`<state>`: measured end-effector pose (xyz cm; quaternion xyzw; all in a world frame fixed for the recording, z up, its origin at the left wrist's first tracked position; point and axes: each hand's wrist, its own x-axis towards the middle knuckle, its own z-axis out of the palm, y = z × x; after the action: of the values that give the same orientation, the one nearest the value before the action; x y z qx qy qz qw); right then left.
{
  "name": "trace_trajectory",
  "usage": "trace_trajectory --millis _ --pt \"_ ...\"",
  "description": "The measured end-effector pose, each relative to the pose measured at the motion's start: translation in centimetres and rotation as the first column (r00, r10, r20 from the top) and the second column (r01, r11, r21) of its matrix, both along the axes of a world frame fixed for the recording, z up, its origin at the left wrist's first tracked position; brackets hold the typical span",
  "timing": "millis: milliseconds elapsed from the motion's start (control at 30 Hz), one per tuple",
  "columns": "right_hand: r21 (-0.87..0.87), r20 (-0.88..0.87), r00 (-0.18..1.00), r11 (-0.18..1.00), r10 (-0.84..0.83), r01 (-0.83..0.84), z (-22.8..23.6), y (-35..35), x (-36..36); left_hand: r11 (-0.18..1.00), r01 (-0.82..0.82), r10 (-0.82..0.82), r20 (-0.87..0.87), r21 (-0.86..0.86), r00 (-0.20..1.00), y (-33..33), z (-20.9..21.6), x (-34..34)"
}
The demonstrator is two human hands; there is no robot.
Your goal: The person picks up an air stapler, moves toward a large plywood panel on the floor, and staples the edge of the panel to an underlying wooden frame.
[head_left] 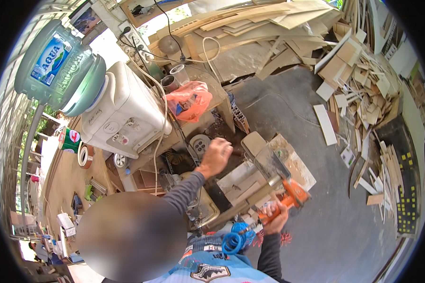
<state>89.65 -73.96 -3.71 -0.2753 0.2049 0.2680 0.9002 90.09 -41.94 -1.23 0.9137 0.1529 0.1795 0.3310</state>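
Right hand (275,225): fingers clenched around the handle of an orange handheld power tool (295,192). Tool located in front of the torso, toward the right, head pointing outward, just beside a pale wooden, box-like frame (240,181).

Left hand (214,158): fingers loosely bent, palm side hidden; cannot tell whether grasping or released. Reaching past the near end of the frame, near a light-grey round disc with dark holes (199,143).

Close to the tool: blue coiled hose (234,241), in front of the light-blue patterned shirt (241,268).

Beyond the frame: beige rounded panel (255,144); pale, stained rectangular board (297,162).

Ahead and left: small wooden tabletop (216,94) bearing a translucent orange-red plastic bag (196,106) and, just behind, a clear plastic cup (179,74). Farther left: white boxy water dispenser (132,108), topped by a translucent blue-green water jug (87,80); near the base, a brown ring-shaped roll (89,160).

Outermost: smooth grey floor (316,226); heaped pale wood offcuts (363,89); long stacked light-brown boards (255,33); black panel with yellow squares (405,188) at far right.
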Motion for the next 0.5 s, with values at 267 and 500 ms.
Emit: trace_trajectory --millis 267,500 --pt "-0.196 -0.109 0.986 0.975 -0.124 0.101 -0.5 -7.0 -1.6 0.917 -0.389 0.396 -0.098 0.085 0.913 21.0 -6.9 3.4" --pt "-0.056 -0.23 0.972 0.998 -0.041 0.029 -4.4 -12.5 -2.9 0.882 -0.422 0.471 -0.34 0.212 0.814 27.7 -10.2 9.7"
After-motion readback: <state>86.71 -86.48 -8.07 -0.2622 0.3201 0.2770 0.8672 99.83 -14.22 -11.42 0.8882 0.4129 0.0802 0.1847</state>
